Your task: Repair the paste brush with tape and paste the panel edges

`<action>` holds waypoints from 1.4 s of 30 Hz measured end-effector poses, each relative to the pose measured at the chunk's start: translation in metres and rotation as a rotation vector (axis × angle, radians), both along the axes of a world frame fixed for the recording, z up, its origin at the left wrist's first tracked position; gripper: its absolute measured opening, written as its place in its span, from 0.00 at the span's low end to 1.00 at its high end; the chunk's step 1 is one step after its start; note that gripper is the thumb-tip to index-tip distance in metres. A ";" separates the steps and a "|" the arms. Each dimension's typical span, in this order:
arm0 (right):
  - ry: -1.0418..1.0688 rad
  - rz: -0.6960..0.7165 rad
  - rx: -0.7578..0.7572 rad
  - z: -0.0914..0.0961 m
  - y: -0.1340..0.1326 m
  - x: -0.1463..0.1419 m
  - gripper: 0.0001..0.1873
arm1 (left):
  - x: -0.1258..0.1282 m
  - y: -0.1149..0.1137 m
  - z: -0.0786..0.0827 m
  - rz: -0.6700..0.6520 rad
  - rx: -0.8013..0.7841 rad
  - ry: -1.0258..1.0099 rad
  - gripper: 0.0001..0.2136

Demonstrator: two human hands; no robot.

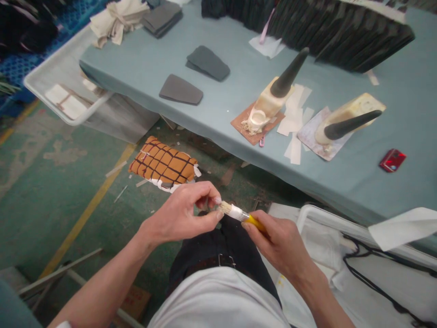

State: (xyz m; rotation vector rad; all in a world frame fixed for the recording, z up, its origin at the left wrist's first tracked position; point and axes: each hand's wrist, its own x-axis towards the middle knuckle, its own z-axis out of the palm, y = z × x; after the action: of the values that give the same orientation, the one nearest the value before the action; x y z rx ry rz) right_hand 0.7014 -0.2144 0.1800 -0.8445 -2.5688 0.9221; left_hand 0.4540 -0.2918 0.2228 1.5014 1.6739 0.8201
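My right hand (273, 237) is closed around the yellow handle of a paintbrush (235, 211), held level in front of my body. The brush has pale, clumped bristles and a white wrap above its metal collar. At the bristle tips, the thumb and forefinger of my left hand (186, 212) come together in a pinch. On the table ahead, two pale glue pots (264, 107) stand on small boards, and each has a dark tapered handle (290, 75) sticking out. The second pot (358, 114) leans toward the right.
A blue-green table (143, 68) crosses the view. On it are dark grey cut pieces (180, 89), white strips (295, 114), a red box (393, 160) and a row of black pieces (341, 32). White bins (71, 120) sit at its edge. An orange checked cushion (164, 159) lies below.
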 end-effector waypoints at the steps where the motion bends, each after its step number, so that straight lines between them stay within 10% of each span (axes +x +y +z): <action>1: -0.003 -0.005 0.024 0.001 -0.002 -0.001 0.15 | 0.001 -0.002 0.001 0.008 0.030 0.047 0.03; 17: 0.028 -0.105 0.238 0.013 -0.023 -0.020 0.20 | 0.012 -0.025 -0.002 0.120 0.320 0.278 0.04; 42: 0.020 -0.137 0.329 0.014 -0.048 -0.020 0.21 | 0.016 -0.042 -0.003 0.168 0.229 0.171 0.05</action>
State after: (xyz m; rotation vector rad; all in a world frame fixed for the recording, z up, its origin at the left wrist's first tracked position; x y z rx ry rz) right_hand 0.6818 -0.2627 0.1935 -0.8924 -2.5100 0.4486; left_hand 0.4702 -0.3340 0.2199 1.6401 1.9043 1.0267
